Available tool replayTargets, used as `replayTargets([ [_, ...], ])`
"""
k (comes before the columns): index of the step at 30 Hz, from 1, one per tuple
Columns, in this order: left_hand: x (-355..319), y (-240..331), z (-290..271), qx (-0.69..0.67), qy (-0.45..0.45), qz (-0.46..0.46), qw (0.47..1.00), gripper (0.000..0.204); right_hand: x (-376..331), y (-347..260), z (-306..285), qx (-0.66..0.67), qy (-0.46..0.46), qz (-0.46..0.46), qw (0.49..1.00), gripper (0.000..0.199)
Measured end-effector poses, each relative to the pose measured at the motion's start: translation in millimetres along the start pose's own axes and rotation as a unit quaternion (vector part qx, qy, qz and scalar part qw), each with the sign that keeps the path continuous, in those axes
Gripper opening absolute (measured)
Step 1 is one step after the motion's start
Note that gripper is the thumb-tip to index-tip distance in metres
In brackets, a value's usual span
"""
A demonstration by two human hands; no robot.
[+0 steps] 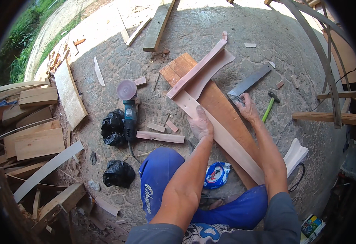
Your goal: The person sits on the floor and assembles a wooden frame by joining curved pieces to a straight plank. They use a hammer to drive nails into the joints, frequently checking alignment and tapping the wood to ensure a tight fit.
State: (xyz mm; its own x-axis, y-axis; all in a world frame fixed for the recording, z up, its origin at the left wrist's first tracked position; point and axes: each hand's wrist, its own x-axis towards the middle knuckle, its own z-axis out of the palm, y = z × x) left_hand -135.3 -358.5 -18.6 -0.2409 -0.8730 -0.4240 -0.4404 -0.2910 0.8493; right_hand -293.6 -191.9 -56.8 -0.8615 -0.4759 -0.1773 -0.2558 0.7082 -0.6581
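Note:
A pale wooden T-shaped piece [222, 129], its long leg joined to a reddish crosspiece [198, 67], lies across a broad brown board [215, 96]. My left hand [201, 125] is closed on the long leg below the joint, its thumb on the top face and some fingers hidden. On the far side of the board, my right hand [247, 107] is closed around the near end of a tool with a wide, flat grey metal blade [251, 80]. The fingers cover part of its handle, so its exact kind is unclear. The blade points away to the right, low over the ground.
An angle grinder [130, 112] with a round disc lies left, beside black plastic bags [119, 173]. A green-handled hammer [269, 106] is on the right. Stacked boards [39, 144] crowd the left side; curved wooden strips [328, 61] stand right. A blue-white packet [217, 175] lies between my knees.

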Motion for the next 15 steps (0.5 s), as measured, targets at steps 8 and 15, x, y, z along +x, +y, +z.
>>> replayTargets([
  [8,3.0,-7.7,0.5,0.033,-0.001,-0.017,0.999,0.084,-49.7,-28.1,6.9,-0.085,0.083,-0.058,0.991,0.039],
  [15,2.1,-13.0,9.7,-0.018,0.019,0.011,1.0,0.1,-120.0,-101.0,31.8,-0.09,0.022,-0.262,0.961,0.053],
])
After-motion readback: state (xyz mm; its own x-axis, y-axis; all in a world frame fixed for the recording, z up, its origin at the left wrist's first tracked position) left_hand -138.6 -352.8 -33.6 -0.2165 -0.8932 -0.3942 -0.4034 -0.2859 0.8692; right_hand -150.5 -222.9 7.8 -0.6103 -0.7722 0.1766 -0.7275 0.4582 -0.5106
